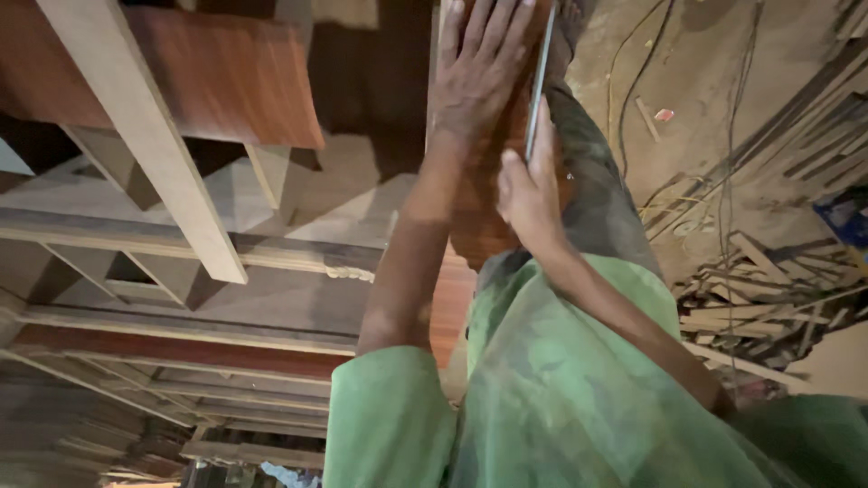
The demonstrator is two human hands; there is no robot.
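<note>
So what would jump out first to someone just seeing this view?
The two hands at top centre: the left hand lies flat on a reddish-brown panel, while the right hand holds a thin metal blade against its edge. Next, a pale wooden beam crosses the left, and wood scraps litter the floor at right.

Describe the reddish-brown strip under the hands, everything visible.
The strip is a narrow reddish-brown sheet with a wood-grain look, like veneer or laminate. It runs lengthwise away from the person, along a wooden frame, its top end out of view and its lower end hidden behind the green sleeve. The left hand lies flat on it, fingers spread. The right hand grips its right edge and holds a thin metal blade along that edge. Its surface looks smooth; the light is too dim to judge its finish.
</note>
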